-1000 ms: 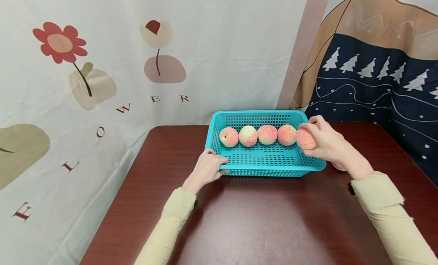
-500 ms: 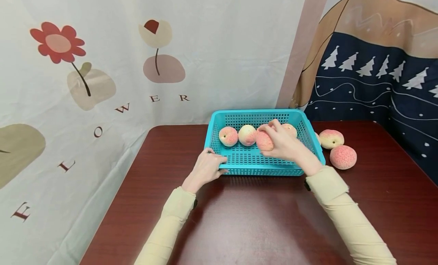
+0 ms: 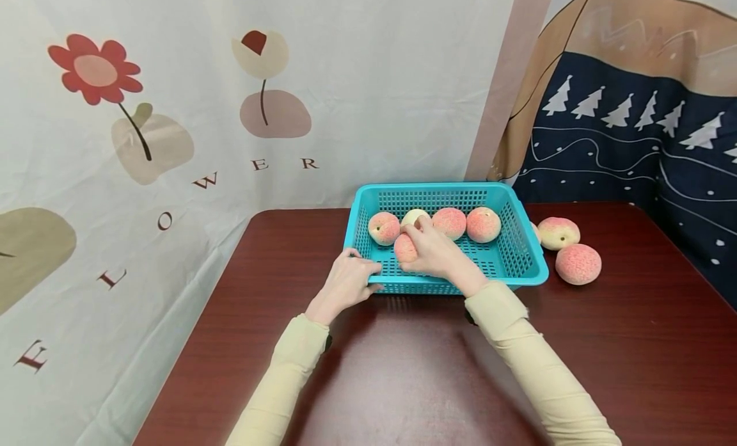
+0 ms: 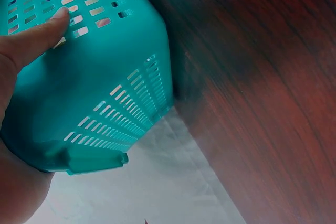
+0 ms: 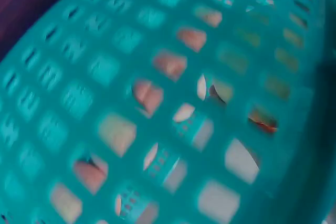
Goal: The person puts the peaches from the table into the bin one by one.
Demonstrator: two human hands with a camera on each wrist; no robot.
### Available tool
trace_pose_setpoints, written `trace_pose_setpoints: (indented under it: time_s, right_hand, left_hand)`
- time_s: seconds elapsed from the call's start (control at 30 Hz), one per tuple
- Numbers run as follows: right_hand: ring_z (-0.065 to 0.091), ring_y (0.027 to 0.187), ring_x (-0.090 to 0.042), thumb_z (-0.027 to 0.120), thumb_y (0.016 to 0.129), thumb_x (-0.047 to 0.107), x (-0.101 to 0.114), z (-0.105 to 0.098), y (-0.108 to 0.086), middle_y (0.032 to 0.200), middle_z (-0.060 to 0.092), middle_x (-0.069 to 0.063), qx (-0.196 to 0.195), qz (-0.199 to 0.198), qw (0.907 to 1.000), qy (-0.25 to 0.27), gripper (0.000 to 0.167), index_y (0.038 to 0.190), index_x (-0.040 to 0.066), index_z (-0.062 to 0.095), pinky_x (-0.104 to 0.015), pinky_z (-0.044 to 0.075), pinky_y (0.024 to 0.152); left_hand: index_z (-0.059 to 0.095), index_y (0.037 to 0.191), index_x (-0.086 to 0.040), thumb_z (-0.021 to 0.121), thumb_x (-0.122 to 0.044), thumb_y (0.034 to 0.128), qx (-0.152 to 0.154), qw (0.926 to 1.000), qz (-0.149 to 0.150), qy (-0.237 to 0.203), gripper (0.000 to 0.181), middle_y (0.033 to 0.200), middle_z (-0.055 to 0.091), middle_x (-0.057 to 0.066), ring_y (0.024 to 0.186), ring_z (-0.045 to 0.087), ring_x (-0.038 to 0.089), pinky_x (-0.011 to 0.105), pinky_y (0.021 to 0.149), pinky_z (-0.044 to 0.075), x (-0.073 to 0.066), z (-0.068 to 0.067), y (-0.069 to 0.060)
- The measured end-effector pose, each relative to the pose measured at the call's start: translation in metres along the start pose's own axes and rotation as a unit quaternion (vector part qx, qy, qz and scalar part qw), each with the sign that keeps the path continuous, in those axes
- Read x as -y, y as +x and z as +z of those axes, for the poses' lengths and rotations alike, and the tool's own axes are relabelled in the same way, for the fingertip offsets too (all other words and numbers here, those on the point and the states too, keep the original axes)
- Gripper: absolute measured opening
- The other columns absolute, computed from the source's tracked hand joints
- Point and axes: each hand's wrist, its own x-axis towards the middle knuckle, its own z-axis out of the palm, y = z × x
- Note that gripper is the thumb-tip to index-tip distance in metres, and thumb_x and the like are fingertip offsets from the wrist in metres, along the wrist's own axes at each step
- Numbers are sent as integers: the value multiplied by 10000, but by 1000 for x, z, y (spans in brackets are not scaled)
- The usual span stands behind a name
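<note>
A turquoise perforated plastic basket [image 3: 432, 186] stands at the back of the table. My left hand [image 3: 344, 285] grips its front left corner; the left wrist view shows the thumb [image 4: 42, 38] against the outer wall. Inside the basket, my right hand [image 3: 434, 251] holds a pink peach [image 3: 405, 249] low, in front of the back row. That row runs from a blushed peach [image 3: 384, 229] to a paler one [image 3: 411, 216], partly covered by my fingers, then a pink peach [image 3: 450, 223] and another peach [image 3: 483, 224]. Blurred basket wall [image 5: 121, 35] fills the right wrist view.
On the table right of the basket lie a yellow-pink peach [image 3: 558, 233] and a red-pink peach [image 3: 578, 264]. A third peach [image 3: 536, 231] is mostly hidden by the basket's side. A printed cloth [image 3: 391, 81] hangs behind the dark wooden table [image 3: 414, 363].
My right hand has carried the peach leftward from the basket's right edge to the front of the row and lowered it. My left hand has stayed on the corner.
</note>
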Motion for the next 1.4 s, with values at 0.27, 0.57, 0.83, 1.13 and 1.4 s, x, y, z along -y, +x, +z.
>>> trace_pose_setpoints:
  time_s: [0.27, 0.57, 0.83, 1.13, 1.4]
  right_hand:
    - [581, 737, -226, 732, 800, 387, 6, 19, 12, 1158, 493, -167, 326, -173, 9991, -203, 574, 1243, 82, 531, -371, 501, 664]
    - [612, 1017, -300, 718, 821, 387, 6, 31, 24, 1312, 463, -192, 694, -214, 9973, 143, 668, 1350, 54, 484, -430, 517, 860]
    - [614, 1010, -326, 689, 857, 371, 8, 36, 33, 1327, 419, -224, 1109, -206, 9935, 174, 630, 1355, 55, 469, -431, 515, 870]
    - [584, 834, -242, 672, 881, 321, 8, 40, 38, 1301, 427, -213, 1187, -346, 9919, 301, 580, 1350, 51, 466, -376, 502, 790]
    - [581, 845, -239, 674, 881, 271, 7, 39, 37, 1278, 435, -217, 1184, -471, 9913, 328, 574, 1359, 38, 457, -373, 507, 779]
  left_hand:
    - [511, 618, -200, 827, -379, 698, 60, 10000, -79, 4, 372, 571, 610, -76, 529, 562, 69, 309, 843, 411, -1, 1, 0]
    - [580, 674, -205, 832, -366, 696, 74, 9999, -115, -69, 300, 632, 662, -104, 573, 589, 47, 303, 848, 407, -1, 2, 0]
    - [618, 692, -210, 819, -392, 709, 166, 9998, -141, 1, 272, 615, 640, -94, 587, 601, 51, 300, 841, 403, 0, 1, 1]
    - [638, 689, -220, 820, -389, 708, 111, 9998, -145, 11, 249, 559, 600, -97, 553, 585, 50, 295, 843, 405, 0, 0, 1]
    - [676, 736, -231, 824, -379, 703, 76, 9999, -140, -1, 213, 561, 614, -91, 550, 591, 50, 295, 848, 403, 1, 2, 1]
